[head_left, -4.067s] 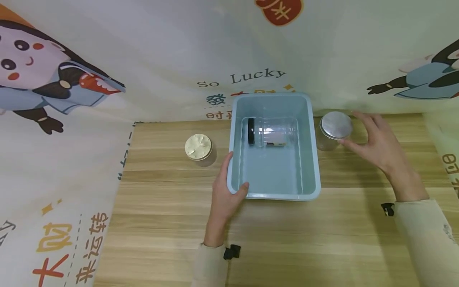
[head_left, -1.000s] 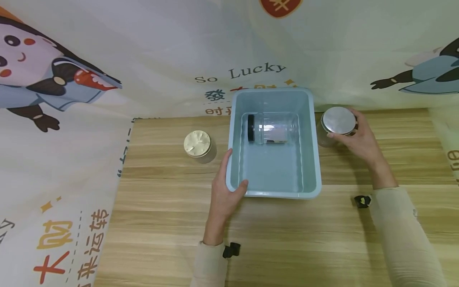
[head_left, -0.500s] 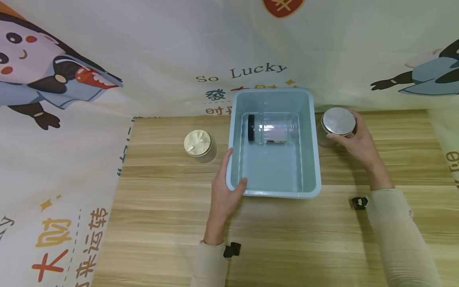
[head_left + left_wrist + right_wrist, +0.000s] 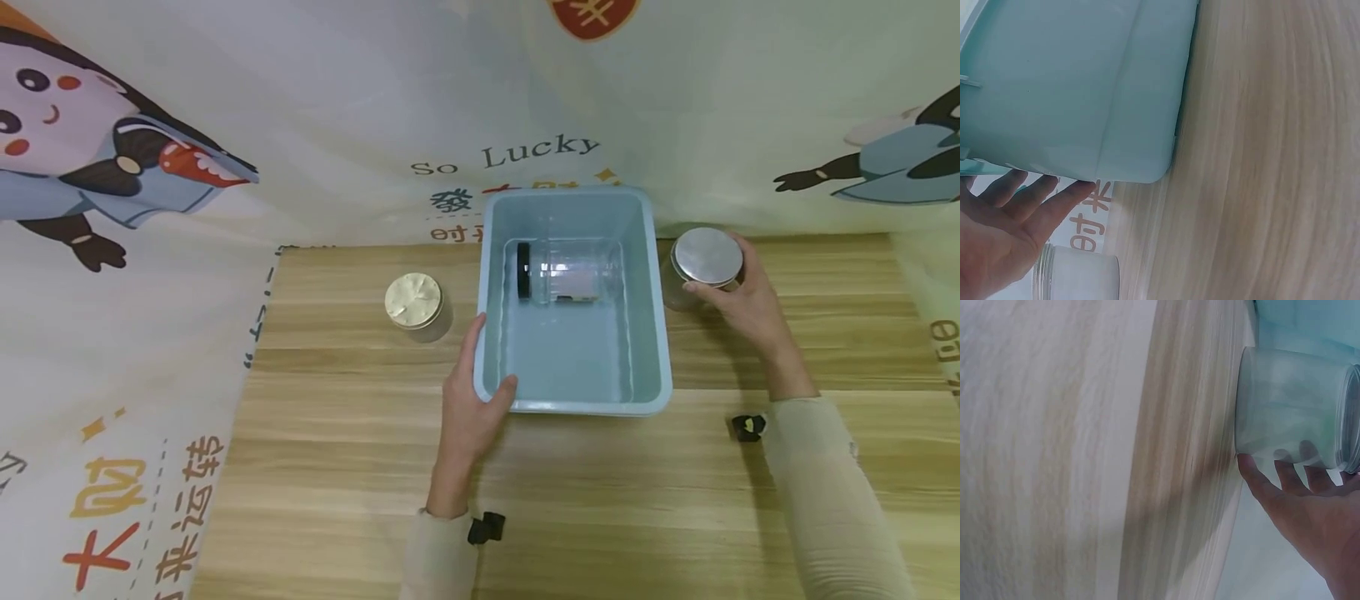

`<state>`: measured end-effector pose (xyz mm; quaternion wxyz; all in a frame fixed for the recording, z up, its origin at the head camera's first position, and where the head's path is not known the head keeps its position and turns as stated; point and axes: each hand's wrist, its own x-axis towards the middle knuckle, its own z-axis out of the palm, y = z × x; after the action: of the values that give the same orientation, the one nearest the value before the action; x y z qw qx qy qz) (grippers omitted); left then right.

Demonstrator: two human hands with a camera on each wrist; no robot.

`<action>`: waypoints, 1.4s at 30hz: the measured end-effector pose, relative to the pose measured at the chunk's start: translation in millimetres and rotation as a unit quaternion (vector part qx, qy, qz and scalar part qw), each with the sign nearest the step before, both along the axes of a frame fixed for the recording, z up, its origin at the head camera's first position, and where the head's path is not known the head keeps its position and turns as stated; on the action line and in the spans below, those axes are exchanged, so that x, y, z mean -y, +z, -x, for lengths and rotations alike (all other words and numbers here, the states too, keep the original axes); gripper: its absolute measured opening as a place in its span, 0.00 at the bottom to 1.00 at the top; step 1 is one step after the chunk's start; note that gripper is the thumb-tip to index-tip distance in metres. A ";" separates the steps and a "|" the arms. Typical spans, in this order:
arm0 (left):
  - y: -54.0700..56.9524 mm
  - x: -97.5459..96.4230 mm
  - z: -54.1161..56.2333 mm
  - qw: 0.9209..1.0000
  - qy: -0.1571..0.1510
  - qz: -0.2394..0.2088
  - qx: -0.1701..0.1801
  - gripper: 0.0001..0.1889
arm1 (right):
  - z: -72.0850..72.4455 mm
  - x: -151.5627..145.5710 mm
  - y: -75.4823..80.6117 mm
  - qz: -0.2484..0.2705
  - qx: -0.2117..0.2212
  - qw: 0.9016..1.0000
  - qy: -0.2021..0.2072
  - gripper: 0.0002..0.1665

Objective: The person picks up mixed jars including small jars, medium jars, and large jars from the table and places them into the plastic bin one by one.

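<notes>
The right hand (image 4: 738, 300) grips the silver-topped jar (image 4: 682, 293), its thumb on the near side just below the lid (image 4: 708, 256) and its fingers along the far side; spread this way, they probably hold the smooth round wall without letting it slip. The jar is upright on the wooden table (image 4: 337, 467), just beside the tub's right side.

The left hand (image 4: 471, 408) holds the blue tub (image 4: 577, 408) by its near left corner, thumb over the rim and fingers against the outer wall, likely to steady it. Inside, toward the far end, a clear jar (image 4: 573, 273) lies on its side with its black lid (image 4: 523, 271) to the left; lying down suits the low walls, it seems. A gold-topped jar (image 4: 416, 307) stands left of the tub, apart from both hands. A printed cloth (image 4: 337, 108) hangs behind, its lettering partly covered by the tub.

The left wrist view leaves out that hand's thumb, and the right wrist view cuts off the silver lid at its edge. In the head view, the fingertips behind the silver-topped jar are hidden. The dark patch under the lying jar is too small to read, and what the standing jars contain is hard to make out.
</notes>
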<state>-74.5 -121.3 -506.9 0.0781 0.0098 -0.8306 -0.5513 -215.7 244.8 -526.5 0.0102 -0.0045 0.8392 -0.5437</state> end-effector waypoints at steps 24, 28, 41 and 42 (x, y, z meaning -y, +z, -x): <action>-2.4 -0.3 0.6 1.000 0.003 0.000 0.000 0.43 | -7.9 1.8 3.5 0.043 -0.022 0.997 -0.058 0.48; -3.0 0.0 0.5 1.000 0.002 -0.001 0.002 0.43 | -9.5 1.0 1.8 0.035 -0.022 0.998 -0.054 0.50; -1.2 -0.7 0.9 1.000 0.002 -0.011 0.012 0.42 | -20.0 0.6 10.9 0.054 -0.013 0.997 -0.054 0.47; -1.3 -0.7 0.8 1.000 0.002 -0.012 0.011 0.42 | -20.7 0.4 12.0 0.057 -0.015 0.997 -0.056 0.47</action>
<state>-75.3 -120.6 -508.2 0.0696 0.0181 -0.8250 -0.5606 -195.0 244.4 -514.5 -0.0329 0.0335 0.8059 -0.5902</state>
